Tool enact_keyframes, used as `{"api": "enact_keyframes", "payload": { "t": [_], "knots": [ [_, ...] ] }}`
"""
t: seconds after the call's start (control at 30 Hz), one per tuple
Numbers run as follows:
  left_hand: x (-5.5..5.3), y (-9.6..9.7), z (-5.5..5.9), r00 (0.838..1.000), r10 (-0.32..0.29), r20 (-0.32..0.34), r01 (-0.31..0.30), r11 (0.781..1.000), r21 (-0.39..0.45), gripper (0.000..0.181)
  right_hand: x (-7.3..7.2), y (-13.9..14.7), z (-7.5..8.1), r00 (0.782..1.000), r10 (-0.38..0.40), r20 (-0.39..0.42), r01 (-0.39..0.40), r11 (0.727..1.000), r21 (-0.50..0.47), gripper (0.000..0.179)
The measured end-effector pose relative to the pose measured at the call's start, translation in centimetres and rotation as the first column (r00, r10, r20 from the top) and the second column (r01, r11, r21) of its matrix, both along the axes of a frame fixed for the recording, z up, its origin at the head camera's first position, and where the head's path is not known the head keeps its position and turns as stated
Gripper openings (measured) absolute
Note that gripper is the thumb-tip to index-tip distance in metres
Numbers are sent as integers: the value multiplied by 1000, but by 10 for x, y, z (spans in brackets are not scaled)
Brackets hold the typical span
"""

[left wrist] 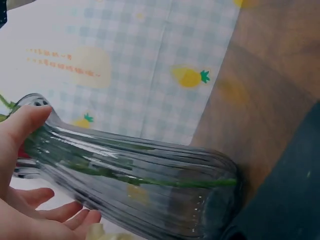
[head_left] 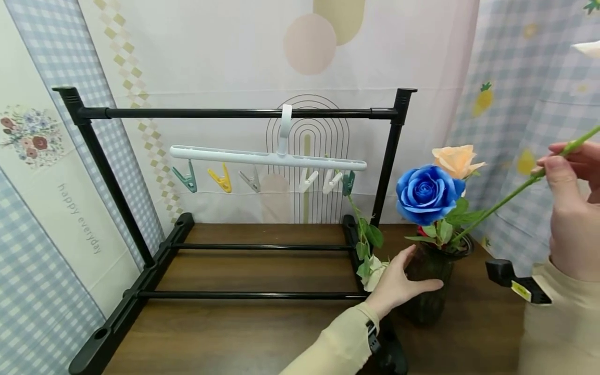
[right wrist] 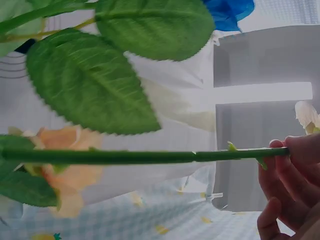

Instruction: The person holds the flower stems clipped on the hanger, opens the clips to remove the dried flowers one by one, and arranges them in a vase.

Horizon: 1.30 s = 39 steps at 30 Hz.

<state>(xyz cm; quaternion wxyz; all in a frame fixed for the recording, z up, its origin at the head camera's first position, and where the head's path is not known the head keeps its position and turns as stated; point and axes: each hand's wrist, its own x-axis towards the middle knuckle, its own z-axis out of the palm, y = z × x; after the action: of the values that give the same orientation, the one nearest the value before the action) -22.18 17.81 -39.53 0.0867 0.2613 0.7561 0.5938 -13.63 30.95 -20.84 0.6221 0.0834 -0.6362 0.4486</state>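
My right hand [head_left: 574,203] pinches a green flower stem [head_left: 508,198] between thumb and fingers. The stem slants down to the mouth of a dark ribbed glass vase [head_left: 428,281]; a white bloom [right wrist: 306,116] shows beyond the fingers. My left hand [head_left: 396,281] is at the vase, thumb and fingers spread wide apart. In the left wrist view its thumb overlaps the neck of the vase [left wrist: 150,160], where a stem lies inside the glass. A blue rose [head_left: 428,194] and a peach rose [head_left: 455,160] stand in the vase.
A black rack [head_left: 244,113] carries a pale blue hanger [head_left: 225,155] with several clothespins. From the dark green clothespin [head_left: 348,183] a white rose [head_left: 373,273] hangs head down, right beside my left hand. Patterned curtains [head_left: 525,104] enclose the wooden table [head_left: 225,333].
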Motion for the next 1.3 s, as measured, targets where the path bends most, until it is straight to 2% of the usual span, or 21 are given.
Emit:
{"api": "enact_keyframes", "payload": {
  "t": [0.17, 0.37, 0.53, 0.67, 0.77, 0.87, 0.97, 1.0, 1.1, 1.2, 1.23, 1.3],
  "knots": [
    [1, 6, -1, 995, 59, -79, -64, 996, -65, 75, -6, 3, -5, 988, -107, 114, 109, 994, -8, 21],
    [3, 9, -4, 979, 91, -184, -112, 989, -102, 71, -11, 10, -14, 980, -44, 194, 55, 997, -54, 19],
    [3, 8, -7, 969, 88, -231, -117, 986, -115, 70, -12, 12, -24, 952, -116, 282, 115, 993, 23, 16],
    [2, 9, -9, 951, 102, -293, -144, 982, -125, 70, -13, 13, -34, 932, -144, 332, 120, 988, 94, 17],
    [3, 11, -11, 937, 112, -332, -164, 978, -132, 70, -14, 16, -43, 893, -187, 409, 141, 980, 139, 17],
    [3, 13, -13, 931, 114, -346, -172, 975, -142, 70, -14, 20, -53, 829, -233, 507, 145, 967, 207, 17],
    [2, 14, -12, 928, 120, -354, -187, 969, -162, 68, -15, 24, -63, 785, -259, 563, 114, 953, 280, 16],
    [2, 14, -12, 925, 123, -360, -194, 966, -170, 67, -16, 25, -67, 781, -261, 568, 100, 949, 298, 15],
    [1, 14, -9, 917, 130, -376, -215, 957, -193, 65, -17, 27, -76, 787, -248, 565, 62, 942, 329, 11],
    [0, 13, -6, 913, 130, -387, -225, 951, -211, 64, -18, 27, -85, 806, -242, 541, 42, 934, 356, 8],
    [1, 13, -5, 913, 129, -387, -225, 950, -215, 64, -19, 27, -88, 806, -255, 534, 46, 927, 372, 8],
    [1, 14, -5, 912, 127, -390, -228, 948, -223, 64, -21, 27, -94, 823, -285, 491, 65, 907, 417, 7]
  ]
}}
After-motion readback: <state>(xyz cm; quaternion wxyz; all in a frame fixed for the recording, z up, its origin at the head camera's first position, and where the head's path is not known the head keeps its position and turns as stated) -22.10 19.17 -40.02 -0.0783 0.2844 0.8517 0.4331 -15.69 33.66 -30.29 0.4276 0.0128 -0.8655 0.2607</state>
